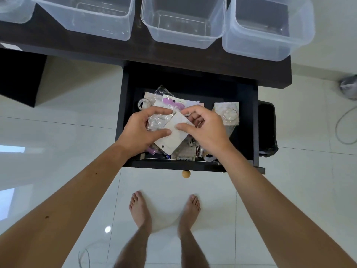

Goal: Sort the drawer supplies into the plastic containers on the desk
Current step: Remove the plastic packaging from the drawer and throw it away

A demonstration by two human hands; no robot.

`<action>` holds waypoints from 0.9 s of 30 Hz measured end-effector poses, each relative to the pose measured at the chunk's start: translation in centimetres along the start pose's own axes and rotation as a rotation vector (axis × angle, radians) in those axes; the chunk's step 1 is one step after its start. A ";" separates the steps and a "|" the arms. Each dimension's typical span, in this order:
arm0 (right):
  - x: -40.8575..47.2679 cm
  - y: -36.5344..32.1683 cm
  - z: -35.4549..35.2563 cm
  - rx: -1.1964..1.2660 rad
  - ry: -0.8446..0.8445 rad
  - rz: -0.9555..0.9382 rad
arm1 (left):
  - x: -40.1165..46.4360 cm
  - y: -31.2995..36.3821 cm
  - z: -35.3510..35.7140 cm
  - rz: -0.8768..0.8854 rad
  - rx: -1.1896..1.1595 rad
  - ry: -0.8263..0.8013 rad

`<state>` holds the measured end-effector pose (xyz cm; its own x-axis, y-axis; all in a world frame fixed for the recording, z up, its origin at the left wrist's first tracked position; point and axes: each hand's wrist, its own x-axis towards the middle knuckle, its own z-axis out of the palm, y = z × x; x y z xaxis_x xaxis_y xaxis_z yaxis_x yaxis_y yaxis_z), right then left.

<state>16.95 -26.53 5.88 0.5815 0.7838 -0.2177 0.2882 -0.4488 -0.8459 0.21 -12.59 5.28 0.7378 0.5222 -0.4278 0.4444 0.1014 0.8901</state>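
The dark drawer (123, 117) stands pulled out under the desk, full of mixed supplies. Over it, my left hand (142, 129) and my right hand (202, 128) both pinch a white card (171, 141) tilted between them, thumbs on its top face. Beneath lie clear plastic packets (158, 120), a purple-printed packet (173, 103), a tape roll (144, 104), batteries (200, 151) and a white pack with a round clear piece (229, 114). On the desk stand several clear plastic containers: a left one (85, 16), a middle one (183, 22) and a right one (268, 28).
The dark desk (270, 72) runs across the top. A black bin with a bag (267, 128) sits right of the drawer. The drawer's wooden knob (186, 174) juts toward my bare feet (164, 211) on white tiles. A grey cable (342, 126) curls at the far right.
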 end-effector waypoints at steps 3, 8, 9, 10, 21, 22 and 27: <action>-0.5 1.1 -3.0 -0.090 0.044 0.000 | 0.0 0.0 0.0 0.006 -0.021 0.011; -1.2 3.6 -7.1 -0.353 0.099 0.080 | 0.0 -0.1 0.0 0.037 -0.028 0.020; -1.2 3.8 -7.0 -0.385 0.100 0.070 | 0.0 -0.1 0.0 0.041 -0.031 0.021; -1.2 3.9 -6.8 -0.415 0.102 0.061 | 0.0 -0.2 0.0 0.036 -0.028 0.021; 0.8 4.1 -5.6 -0.598 0.029 0.245 | 0.2 -0.2 0.1 -0.022 -0.014 0.026; 0.8 4.2 -5.6 -0.583 0.041 0.238 | 0.2 -0.1 0.1 -0.024 -0.015 0.028; -0.1 5.0 -5.5 -0.586 0.174 0.068 | 0.0 0.2 0.3 -0.038 0.011 0.051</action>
<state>22.52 -31.24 4.33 0.7148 0.6856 -0.1379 0.5875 -0.6956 -0.4134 0.43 -12.78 5.37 0.6931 0.5608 -0.4529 0.4775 0.1135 0.8713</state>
